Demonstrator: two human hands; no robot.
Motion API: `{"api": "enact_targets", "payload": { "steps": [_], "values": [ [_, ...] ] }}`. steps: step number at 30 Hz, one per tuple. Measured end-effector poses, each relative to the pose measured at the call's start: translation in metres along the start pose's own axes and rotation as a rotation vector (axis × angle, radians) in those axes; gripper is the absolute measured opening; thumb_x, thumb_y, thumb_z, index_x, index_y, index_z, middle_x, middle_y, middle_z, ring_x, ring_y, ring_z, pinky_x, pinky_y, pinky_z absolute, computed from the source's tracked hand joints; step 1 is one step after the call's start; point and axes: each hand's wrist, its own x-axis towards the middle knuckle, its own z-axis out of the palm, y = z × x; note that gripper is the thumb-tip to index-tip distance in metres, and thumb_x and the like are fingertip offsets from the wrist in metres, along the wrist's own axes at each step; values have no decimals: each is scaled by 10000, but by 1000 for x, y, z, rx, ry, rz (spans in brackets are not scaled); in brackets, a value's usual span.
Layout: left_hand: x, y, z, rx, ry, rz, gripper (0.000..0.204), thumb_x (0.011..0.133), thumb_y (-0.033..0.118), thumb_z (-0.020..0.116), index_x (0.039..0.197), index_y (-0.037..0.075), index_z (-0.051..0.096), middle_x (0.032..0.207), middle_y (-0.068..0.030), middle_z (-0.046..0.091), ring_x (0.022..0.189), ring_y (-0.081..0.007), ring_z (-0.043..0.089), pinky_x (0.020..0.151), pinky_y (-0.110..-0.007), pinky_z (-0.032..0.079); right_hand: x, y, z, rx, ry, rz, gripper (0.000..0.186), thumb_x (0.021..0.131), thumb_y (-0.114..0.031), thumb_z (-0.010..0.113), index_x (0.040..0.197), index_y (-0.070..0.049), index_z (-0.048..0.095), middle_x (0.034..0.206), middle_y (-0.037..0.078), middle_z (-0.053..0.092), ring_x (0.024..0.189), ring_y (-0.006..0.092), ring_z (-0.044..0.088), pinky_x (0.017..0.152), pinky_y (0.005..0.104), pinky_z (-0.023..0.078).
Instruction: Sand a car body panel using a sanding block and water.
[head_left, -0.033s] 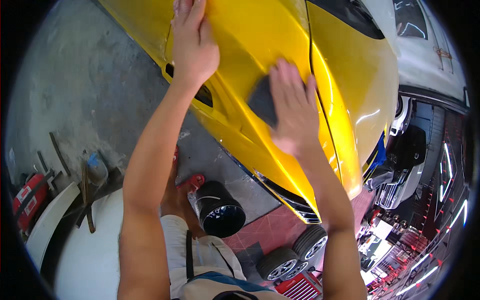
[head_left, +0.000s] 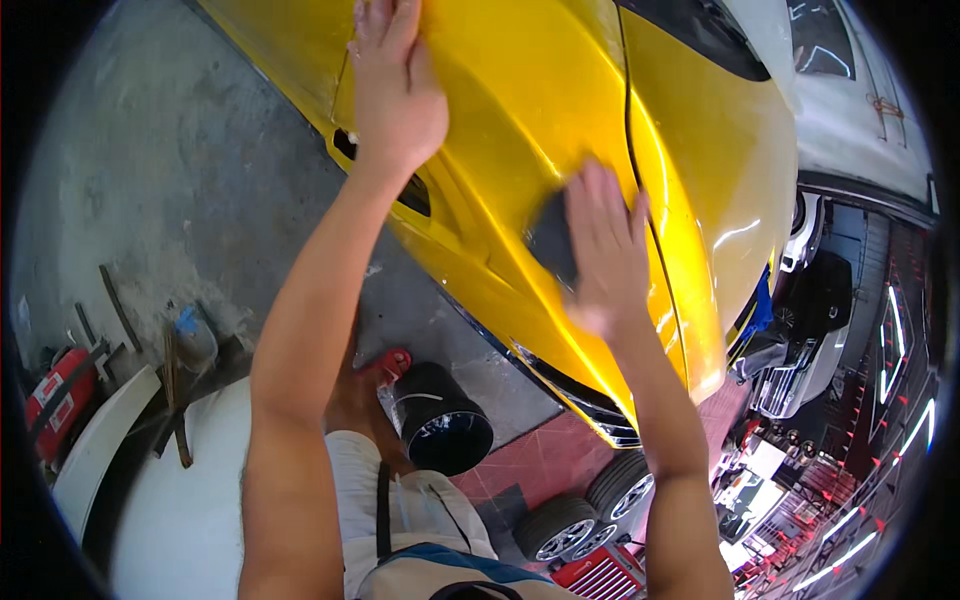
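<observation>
Pad (head_left: 548, 240), dark and round-edged, lies on the car's (head_left: 480, 70) yellow panel, to the right of and nearer than the left hand (head_left: 397, 100), and left of the dark seam (head_left: 634, 160). The right hand (head_left: 612, 245) covers its right part, fingers straight and close together, seeming to press rather than clasp it; whether the thumb hooks its edge I cannot tell. The left hand is flat and uncurled on the bodywork farther off, with nothing visible in it. Working well here probably means keeping the pad level, spreading pressure through the palm, easing off over the raised crease and staying clear of the seam and the vent (head_left: 414, 195). The panel is smooth, glossy and curved, with bright streaks along its folds; blur hides the pad's texture. A round black bucket (head_left: 420, 388) stands near, on scuffed grey concrete (head_left: 190, 190), its contents unclear.
</observation>
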Motion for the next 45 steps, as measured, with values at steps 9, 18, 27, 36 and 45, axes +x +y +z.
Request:
{"api": "enact_targets", "payload": {
  "steps": [9, 18, 27, 36, 45],
  "values": [
    [-7, -19, 28, -201, 78, -70, 557, 1121, 377, 305, 1619, 127, 317, 1716, -147, 174, 1588, -371, 87, 1249, -573, 10, 99, -11, -21, -201, 143, -159, 1020, 700, -129, 741, 1603, -25, 278, 1685, 198, 234, 1572, 347, 212, 1229, 661, 57],
    [-20, -37, 45, -425, 368, 70, 496, 1081, 167, 356, 1537, -23, 397, 1638, -216, 338, 1537, -413, 251, 1257, -500, 162, 117, -19, -32, -357, -10, -232, 1055, 767, -333, 798, 1623, -71, 240, 1708, 70, 219, 1583, 213, 180, 1238, 645, 87],
    [-28, -41, 54, -242, 518, 73, 512, 936, -38, 438, 1444, -75, 485, 1556, -281, 429, 1467, -478, 367, 1231, -556, 228, 72, -1, -26, -331, -63, -258, 905, 826, -310, 667, 1608, -46, 296, 1696, 116, 256, 1575, 266, 229, 1238, 638, 34],
    [-37, -50, 53, -215, 473, 69, 492, 966, -4, 407, 1445, -94, 472, 1564, -299, 406, 1473, -497, 344, 1229, -573, 218, 119, -11, -21, -381, 134, -159, 896, 792, -189, 699, 1594, -52, 323, 1675, 127, 305, 1567, 275, 248, 1227, 647, 95],
    [-33, -47, 47, -237, 429, 78, 515, 979, 20, 369, 1475, -104, 430, 1579, -310, 378, 1486, -495, 323, 1234, -573, 197, 162, -25, -29, -272, 301, -165, 898, 795, -158, 658, 1601, -22, 286, 1689, 156, 256, 1557, 317, 268, 1217, 672, 78]
  ]
}}
